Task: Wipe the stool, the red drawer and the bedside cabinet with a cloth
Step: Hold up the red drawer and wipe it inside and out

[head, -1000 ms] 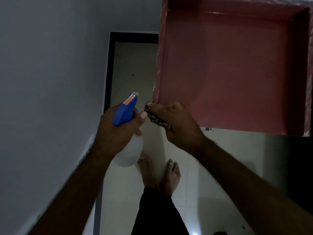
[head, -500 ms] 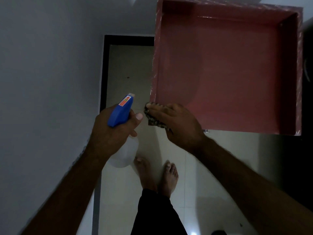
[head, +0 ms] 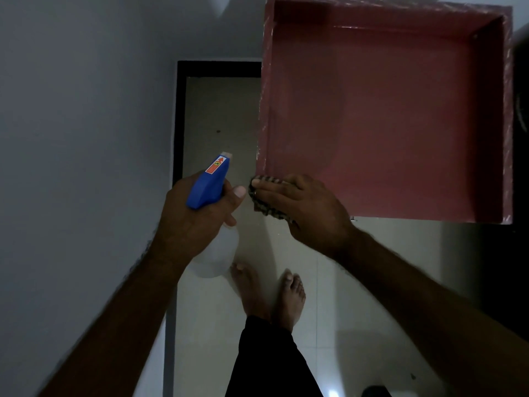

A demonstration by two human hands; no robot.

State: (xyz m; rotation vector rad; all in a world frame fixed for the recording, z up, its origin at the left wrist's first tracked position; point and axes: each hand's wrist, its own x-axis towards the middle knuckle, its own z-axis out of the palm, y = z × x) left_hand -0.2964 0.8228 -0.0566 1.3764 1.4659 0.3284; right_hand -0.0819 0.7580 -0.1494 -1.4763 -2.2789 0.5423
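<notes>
Red drawer (head: 386, 124) sitting pulled out, open top facing up, dark checked cloth (head: 267, 209) bunching, seemingly pressing against its near left corner

Spray bottle (head: 210, 193) left of cloth (head: 266, 206) at drawer (head: 383, 116) corner.

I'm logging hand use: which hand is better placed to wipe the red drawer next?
The right hand: it holds the cloth against the near-left corner of the red drawer. The left hand grips the spray bottle beside it, so it looks occupied.

Likely home: red drawer (head: 372, 124), bare feet (head: 290, 296)
</notes>
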